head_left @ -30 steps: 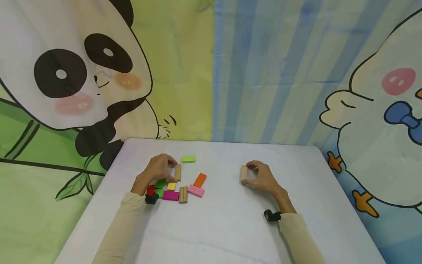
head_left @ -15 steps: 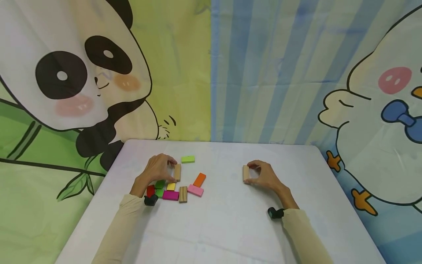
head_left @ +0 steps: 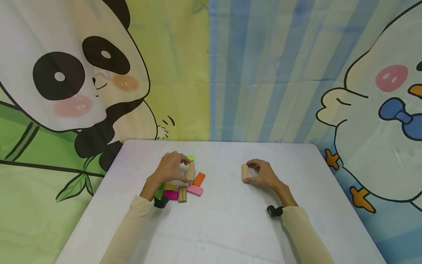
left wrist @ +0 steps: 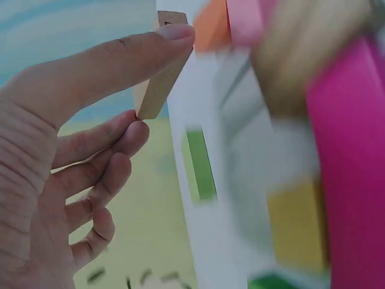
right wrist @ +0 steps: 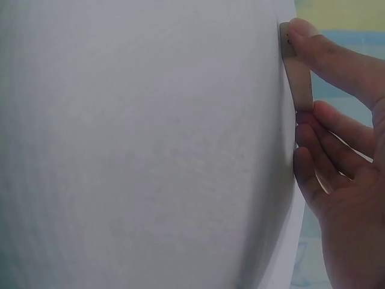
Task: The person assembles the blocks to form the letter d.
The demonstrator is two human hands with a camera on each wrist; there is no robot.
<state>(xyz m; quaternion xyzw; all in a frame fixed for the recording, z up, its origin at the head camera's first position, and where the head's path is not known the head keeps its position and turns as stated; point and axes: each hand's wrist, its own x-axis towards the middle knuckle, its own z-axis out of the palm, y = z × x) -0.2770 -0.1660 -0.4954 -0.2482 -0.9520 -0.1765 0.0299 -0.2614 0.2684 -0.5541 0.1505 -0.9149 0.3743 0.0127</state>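
My left hand [head_left: 169, 168] pinches a plain wooden block [head_left: 191, 171] by its two ends, between thumb and fingertips. In the left wrist view that wooden block [left wrist: 159, 90] is tilted and appears raised off the table. Over on the right, my right hand [head_left: 262, 172] holds another plain wooden block [head_left: 245, 172] the same way, thumb at the near end. The right wrist view shows this block [right wrist: 302, 84] at the white surface, with the other fingers touching or close to the tabletop; I cannot tell whether it is one piece or two.
Near my left hand lie an orange block [head_left: 199, 179], a pink block [head_left: 195, 190], a striped wooden piece [head_left: 182, 194], a magenta block [head_left: 170, 195], a yellow block [head_left: 169, 186] and green blocks [head_left: 159, 193]. A lime block [head_left: 191, 158] is farther back on the white table [head_left: 227, 227].
My left hand has moved right with its wooden block, now partly covering the lime block. The red block is no longer visible. My right hand shifted slightly right, then stayed nearly still.
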